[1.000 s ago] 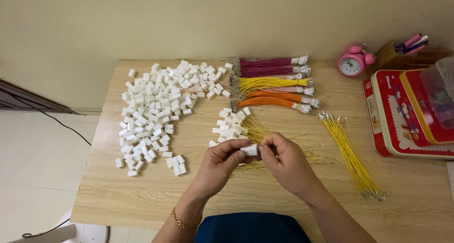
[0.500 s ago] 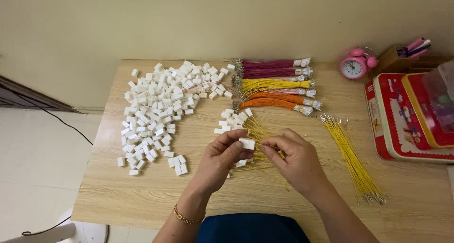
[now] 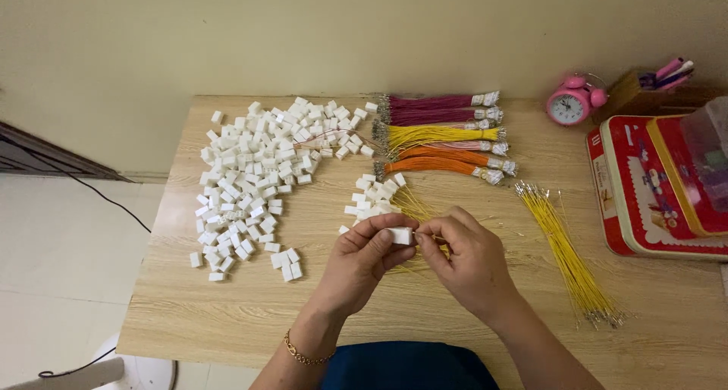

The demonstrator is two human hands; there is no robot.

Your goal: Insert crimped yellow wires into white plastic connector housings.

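My left hand [image 3: 362, 261] pinches a small white plastic connector block [image 3: 400, 235] above the wooden table [image 3: 227, 314]. My right hand [image 3: 466, 257] meets it from the right, fingertips at the block and on a thin yellow wire [image 3: 436, 242]. Just behind the hands lies a small cluster of white blocks with yellow wires attached [image 3: 379, 196]. A big heap of loose white blocks [image 3: 258, 177] spreads over the table's left half.
Bundles of maroon, yellow, pink and orange wires [image 3: 440, 136] lie at the back centre. A loose sheaf of yellow wires [image 3: 565, 257] runs along the right. Red tin boxes [image 3: 644, 189], a pink alarm clock [image 3: 572, 102] and a pen holder [image 3: 652, 83] stand at the right.
Both hands have shifted slightly, closing together around the white block; the block now sits between the two sets of fingertips instead of above the left hand.
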